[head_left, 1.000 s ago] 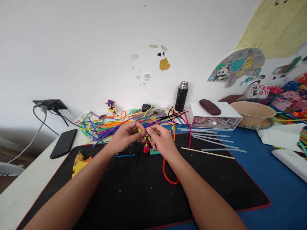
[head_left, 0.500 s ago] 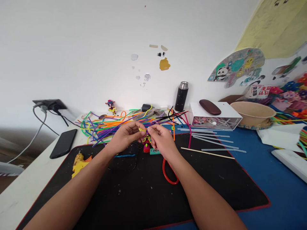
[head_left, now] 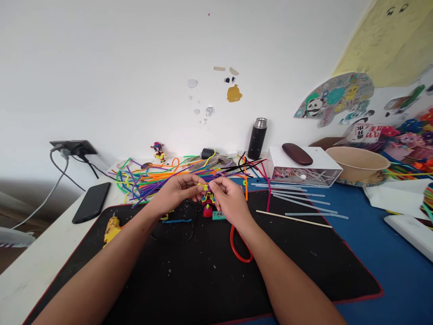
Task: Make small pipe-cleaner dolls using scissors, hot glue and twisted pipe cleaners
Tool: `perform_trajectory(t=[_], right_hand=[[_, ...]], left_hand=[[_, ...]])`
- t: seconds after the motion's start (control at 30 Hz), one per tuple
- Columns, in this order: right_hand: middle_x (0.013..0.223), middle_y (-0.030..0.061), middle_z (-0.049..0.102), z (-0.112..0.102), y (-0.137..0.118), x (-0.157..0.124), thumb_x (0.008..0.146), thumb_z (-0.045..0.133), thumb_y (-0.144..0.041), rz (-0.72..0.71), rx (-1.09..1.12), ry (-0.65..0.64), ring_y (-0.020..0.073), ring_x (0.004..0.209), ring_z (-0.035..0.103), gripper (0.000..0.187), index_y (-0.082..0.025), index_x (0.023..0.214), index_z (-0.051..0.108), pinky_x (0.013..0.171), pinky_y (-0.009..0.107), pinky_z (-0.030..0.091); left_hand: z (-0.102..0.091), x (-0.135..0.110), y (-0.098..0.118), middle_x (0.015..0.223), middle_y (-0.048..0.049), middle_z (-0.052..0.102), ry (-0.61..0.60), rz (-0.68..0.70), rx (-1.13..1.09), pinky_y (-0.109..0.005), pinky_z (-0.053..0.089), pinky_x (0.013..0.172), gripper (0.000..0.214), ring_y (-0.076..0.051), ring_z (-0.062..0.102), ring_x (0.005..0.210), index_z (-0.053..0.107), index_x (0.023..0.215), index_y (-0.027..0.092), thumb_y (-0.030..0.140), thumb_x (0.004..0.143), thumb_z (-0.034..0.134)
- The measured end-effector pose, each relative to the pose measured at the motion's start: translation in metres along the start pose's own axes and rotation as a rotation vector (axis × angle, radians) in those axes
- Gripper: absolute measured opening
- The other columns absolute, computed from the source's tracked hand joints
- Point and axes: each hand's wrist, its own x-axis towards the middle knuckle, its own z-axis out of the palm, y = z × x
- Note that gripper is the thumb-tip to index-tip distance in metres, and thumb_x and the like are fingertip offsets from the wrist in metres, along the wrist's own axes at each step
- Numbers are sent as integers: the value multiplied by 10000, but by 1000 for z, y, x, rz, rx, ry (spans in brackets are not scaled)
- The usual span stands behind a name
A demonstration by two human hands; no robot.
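Observation:
My left hand (head_left: 177,193) and my right hand (head_left: 229,200) meet over the far part of a black mat (head_left: 189,271). Both pinch a short yellow pipe cleaner piece (head_left: 203,186) between their fingertips. Just below them stands a small red and multicoloured pipe cleaner figure (head_left: 207,205) on the mat. A red pipe cleaner loop (head_left: 238,246) lies under my right wrist. A blue pipe cleaner piece (head_left: 177,220) lies below my left hand.
A heap of coloured pipe cleaners (head_left: 158,176) lies behind the hands. A yellow glue gun (head_left: 111,228) and a black phone (head_left: 91,202) are at left. Clear glue sticks (head_left: 297,198), a wooden stick (head_left: 293,219), a white box (head_left: 306,164), a bowl (head_left: 358,162) and a black flask (head_left: 257,137) are at right.
The hands keep pinching the yellow piece with only small finger movement. The view has shifted slightly downward.

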Motion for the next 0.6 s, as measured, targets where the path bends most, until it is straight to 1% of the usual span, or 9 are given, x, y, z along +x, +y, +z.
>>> perform_trajectory(t=[0.13,0.3,0.43,0.53,0.6], right_hand=[[471,-92,489,-1,0,2,931,646,-525,11,71,-22,90,357,406,326,-202,885,639,379,216,302],[473,-101,485,-6,-1,6,898,670,-566,51,179,21,81,346,393,374,-197,943,633,361,206,249],[480,-97,492,-7,1,7,894,676,-576,58,182,21,80,350,406,389,-193,945,635,356,198,237],[476,-97,484,-5,3,5,889,689,-577,54,176,5,79,349,403,388,-194,925,638,358,194,242],[478,-94,477,-4,4,4,899,686,-581,46,152,-5,77,359,401,401,-184,951,666,369,192,259]], left_hand=[[-1,0,-2,758,-15,733,26,20,3,-254,543,653,366,-142,671,691,748,997,141,448,836,864],[-2,1,-4,764,-15,737,46,40,-13,-260,538,666,351,-146,675,701,743,1025,148,436,856,849],[0,2,-2,760,-7,728,69,33,-8,-266,534,671,356,-141,664,686,740,1032,154,445,856,846],[0,-3,-2,768,-8,717,53,32,12,-266,531,670,368,-133,644,682,740,1014,149,466,855,839],[-2,-8,-5,788,-13,717,42,23,18,-268,532,671,369,-131,640,687,738,992,145,473,854,835]])
